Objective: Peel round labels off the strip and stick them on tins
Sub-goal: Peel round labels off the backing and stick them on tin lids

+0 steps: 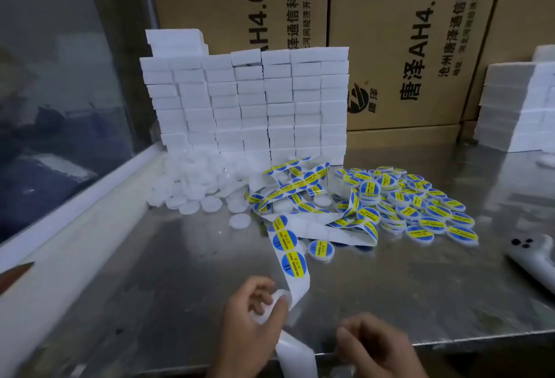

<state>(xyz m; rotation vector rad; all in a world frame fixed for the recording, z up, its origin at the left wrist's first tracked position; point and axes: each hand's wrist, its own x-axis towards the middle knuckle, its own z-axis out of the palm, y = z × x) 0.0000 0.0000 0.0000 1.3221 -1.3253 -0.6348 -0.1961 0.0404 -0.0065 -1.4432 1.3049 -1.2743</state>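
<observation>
Bench (186, 263), steel; box stack (246, 101) at its rear; labelled tins (420, 212) right of stack; bare tins (192, 191) at stack's foot; strip (292, 260) running forward from stack; left hand (255, 314) pinching strip and a tin; right hand (372, 344) curled, grip unclear.

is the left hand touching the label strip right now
Touching. The head view shows the left hand with its fingers curled round the white label strip, which runs from the tangle on the table down through that hand and on past the table edge.
</observation>
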